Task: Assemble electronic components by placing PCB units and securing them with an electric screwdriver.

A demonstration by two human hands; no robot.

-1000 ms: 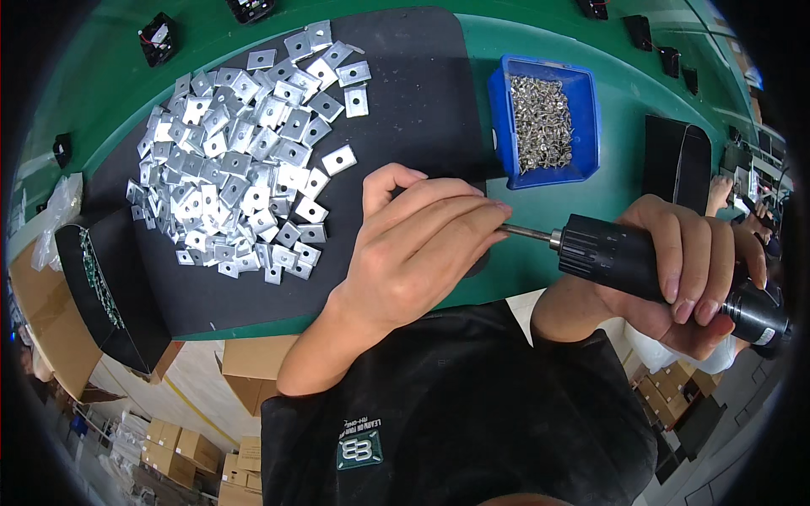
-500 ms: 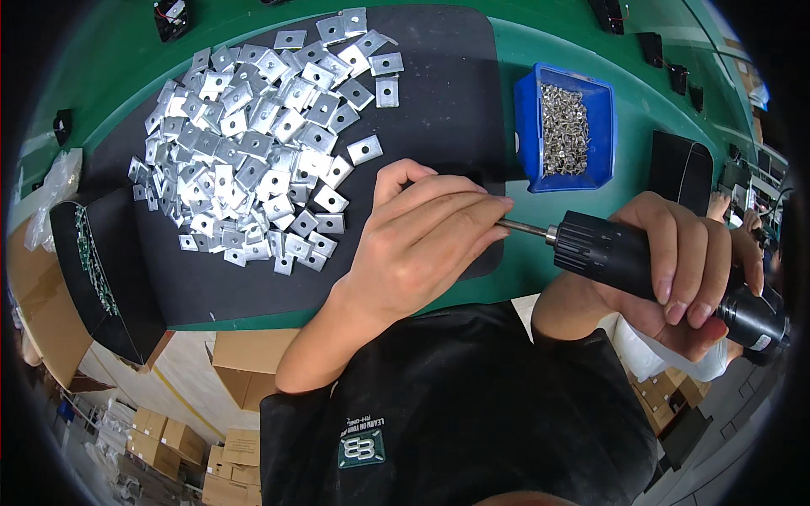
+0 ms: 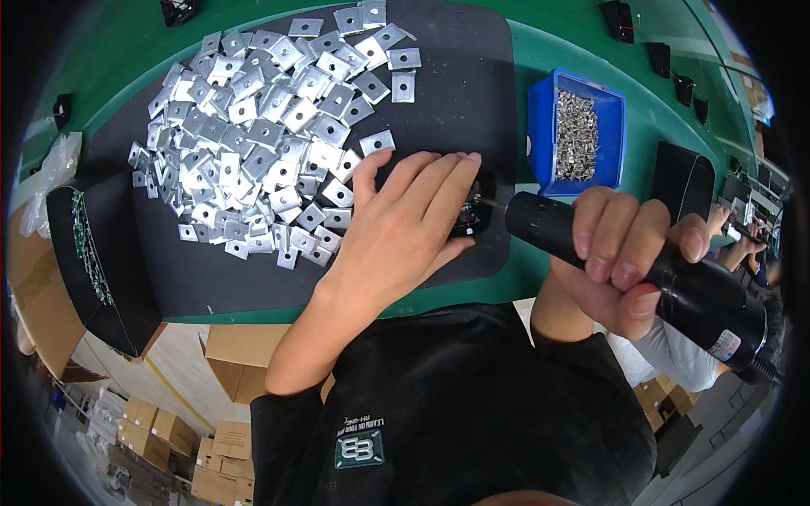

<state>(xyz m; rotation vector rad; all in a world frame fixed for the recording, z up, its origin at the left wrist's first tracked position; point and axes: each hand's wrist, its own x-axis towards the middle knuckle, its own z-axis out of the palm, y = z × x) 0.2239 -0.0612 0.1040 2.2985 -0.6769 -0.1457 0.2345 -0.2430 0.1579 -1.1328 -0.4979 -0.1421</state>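
My right hand [image 3: 620, 253] is wrapped round a black electric screwdriver [image 3: 540, 223], whose cable leaves at the lower right. The driver's tip points left at a small black part [image 3: 479, 218] with some bright spots on it. My left hand [image 3: 405, 215] grips that part, thumb at its near side and fingers over its far side. The hand hides much of it, and whether a screw is under the bit cannot be made out. Beside my left hand lies a large heap of silver metal plates [image 3: 266, 133], each with a hole.
A blue bin [image 3: 620, 139] of small screws stands beyond the screwdriver. A black box [image 3: 683, 177] is right of it; another black box [image 3: 126, 261] with green parts stands at the left. A dark mat [image 3: 472, 76] lies under the plates. Cardboard boxes [image 3: 160, 422] sit on the floor.
The screwdriver has moved left, its bit now at the black part. My left hand has lowered and spread more over that part, which was hidden behind the fingers before.
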